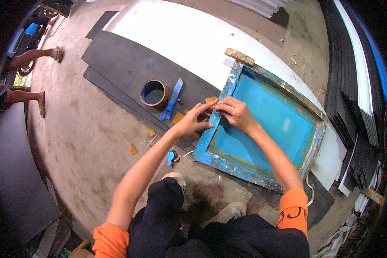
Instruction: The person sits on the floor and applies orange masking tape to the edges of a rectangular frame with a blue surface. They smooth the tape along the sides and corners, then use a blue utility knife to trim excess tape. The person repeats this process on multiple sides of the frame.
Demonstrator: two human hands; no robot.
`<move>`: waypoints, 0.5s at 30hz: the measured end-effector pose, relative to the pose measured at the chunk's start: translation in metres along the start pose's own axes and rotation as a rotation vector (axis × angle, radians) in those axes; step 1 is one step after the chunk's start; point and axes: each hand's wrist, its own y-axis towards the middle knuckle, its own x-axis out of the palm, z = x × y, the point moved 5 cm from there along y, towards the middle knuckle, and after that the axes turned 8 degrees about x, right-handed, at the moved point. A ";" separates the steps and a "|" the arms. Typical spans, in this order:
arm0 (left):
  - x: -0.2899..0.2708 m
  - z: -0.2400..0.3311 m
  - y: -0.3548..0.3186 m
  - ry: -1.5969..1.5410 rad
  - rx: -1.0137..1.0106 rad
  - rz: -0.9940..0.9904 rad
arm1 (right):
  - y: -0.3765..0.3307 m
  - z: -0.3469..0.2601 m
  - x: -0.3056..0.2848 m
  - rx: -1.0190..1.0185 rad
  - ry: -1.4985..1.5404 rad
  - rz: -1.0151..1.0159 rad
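Blue-painted wood: one rectangular frame (pixel 207 138) with a teal mesh panel (pixel 266 114), right of centre in the picture, lying tilted across the sheets. Its left rail is nearest both hands.

Left hand (pixel 193 120): at centre, forearm rising from lower left; thumb stretched to the outer edge of the left rail, fingers bent above it, gap between. Whether those fingers grip anything cannot be told.

Right hand (pixel 235 112): just beside, wrist bent, forearm crossing the mesh side from lower right; fingertips drawn together at the left rail. Any small item pinched there is hidden.

Edges: wooden block (pixel 239 56) at the top corner of the frame; stacked sheets (pixel 344 73) along the right margin, apart from it.

Left of the hands: brown round pot (pixel 154 93) and blue-stained flat tool (pixel 172 99), near each other on a black sheet (pixel 120 56).

Room: white sheet (pixel 167 26) extends across the upper middle; concrete floor (pixel 86 142) opens widely at left.
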 end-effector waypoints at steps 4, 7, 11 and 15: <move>-0.003 0.000 -0.001 0.019 0.074 0.004 | -0.011 0.002 0.008 0.138 0.023 0.188; -0.001 -0.002 -0.002 -0.002 0.051 0.010 | -0.019 0.002 0.005 0.156 0.028 0.218; -0.003 -0.005 0.000 0.040 0.046 -0.015 | -0.023 0.005 -0.005 0.059 -0.080 0.112; -0.003 -0.003 0.000 0.052 0.068 -0.013 | -0.012 0.013 -0.009 -0.062 -0.119 0.026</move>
